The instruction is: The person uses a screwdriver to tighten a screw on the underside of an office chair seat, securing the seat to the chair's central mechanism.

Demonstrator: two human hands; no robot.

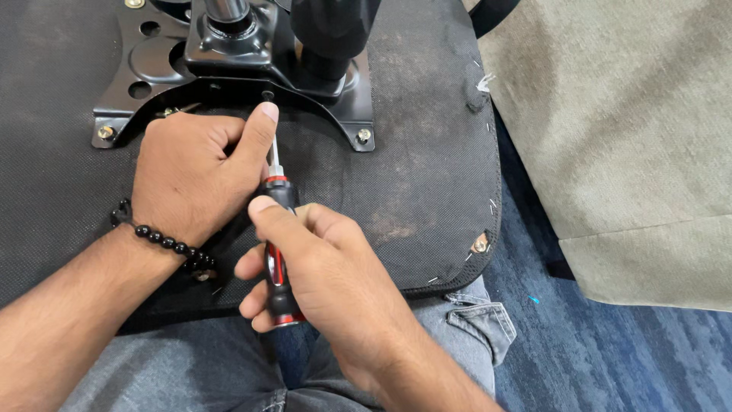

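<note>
An upturned chair seat [427,152] with black fabric underside lies across my lap. A black metal mounting plate [152,69] is bolted to it. My right hand [328,282] grips the red and black handle of a screwdriver [278,267]. Its shaft points up toward a dark screw hole [268,95] in the plate's edge. My left hand [194,172], with a black bead bracelet at the wrist, rests on the seat; its thumb and curled fingers steady the screwdriver's shaft near the tip.
A bolt [364,136] holds the plate's right corner, another [105,133] its left corner. A chrome column [225,11] and black lever stub [332,38] rise from the plate. A beige upholstered piece [633,145] stands right, over blue carpet [610,351].
</note>
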